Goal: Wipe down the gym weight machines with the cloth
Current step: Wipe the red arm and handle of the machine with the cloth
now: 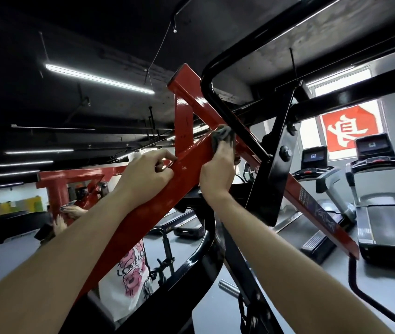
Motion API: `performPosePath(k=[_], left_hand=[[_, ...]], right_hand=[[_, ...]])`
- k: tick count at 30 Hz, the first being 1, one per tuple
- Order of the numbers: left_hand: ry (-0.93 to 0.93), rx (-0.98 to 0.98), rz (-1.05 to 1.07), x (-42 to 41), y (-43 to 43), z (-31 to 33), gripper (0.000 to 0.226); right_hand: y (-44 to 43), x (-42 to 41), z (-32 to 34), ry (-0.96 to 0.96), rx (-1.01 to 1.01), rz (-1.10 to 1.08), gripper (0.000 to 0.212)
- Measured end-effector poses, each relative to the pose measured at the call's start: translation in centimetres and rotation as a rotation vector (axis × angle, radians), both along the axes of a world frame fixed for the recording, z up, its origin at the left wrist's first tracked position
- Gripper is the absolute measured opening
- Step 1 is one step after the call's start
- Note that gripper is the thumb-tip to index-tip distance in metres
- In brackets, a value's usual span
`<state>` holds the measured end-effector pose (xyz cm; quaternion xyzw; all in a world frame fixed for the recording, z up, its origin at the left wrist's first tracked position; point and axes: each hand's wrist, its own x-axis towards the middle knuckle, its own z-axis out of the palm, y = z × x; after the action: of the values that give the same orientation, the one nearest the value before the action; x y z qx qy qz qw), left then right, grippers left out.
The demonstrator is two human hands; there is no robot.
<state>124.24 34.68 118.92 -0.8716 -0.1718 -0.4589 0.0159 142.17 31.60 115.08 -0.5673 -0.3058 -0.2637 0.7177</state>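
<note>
The cloth (223, 136), dark grey and bunched, sits high on the sloping red beam (187, 169), right at the joint where a second red bar (199, 97) comes down across it from the upper left. I see my right hand (218, 172) with its fingers curled over the cloth, pressing it onto the beam's face. Just below on the same beam, my left hand (147, 177) is clamped on the beam's left edge, fingers hooked over it.

A black tube (230, 116) runs down just beside the cloth on its right; I cannot tell if they touch. Up at the joint the room is tight, hemmed by both red pieces and the tube. Down the beam, toward my forearms, the red face lies open. To the right a black plate (278, 165) hangs off the frame. Beyond it two treadmills (384, 213) stand well apart from the beam, under a window (348, 80) with a red sign (350, 131).
</note>
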Motion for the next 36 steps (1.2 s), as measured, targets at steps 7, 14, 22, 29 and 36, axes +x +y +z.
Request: performPosePath(k=[7, 14, 22, 29, 36], left_hand=[[-0.028, -0.017, -0.021, -0.3, -0.2, 0.0, 0.027], [-0.027, -0.073, 0.019, 0.0, 0.1, -0.3, 0.027], [-0.060, -0.107, 0.026, 0.0, 0.0, -0.1, 0.030], [-0.013, -0.047, 0.116, 0.4, -0.2, 0.2, 0.028], [0.014, -0.035, 0.146, 0.1, -0.6, 0.2, 0.033]], right_hand=[[-1.3, -5.0, -7.7, -0.559, -0.082, -0.031, 0.066], [-0.8, 0.5, -0.4, -0.248, -0.128, -0.055, 0.074], [-1.5, -3.3, -5.2, -0.521, -0.081, -0.139, 0.049], [-0.7, -2.2, 2.1, -0.582, -0.135, -0.181, 0.043], [-1.4, -2.3, 5.4, -0.529, -0.141, -0.173, 0.041]])
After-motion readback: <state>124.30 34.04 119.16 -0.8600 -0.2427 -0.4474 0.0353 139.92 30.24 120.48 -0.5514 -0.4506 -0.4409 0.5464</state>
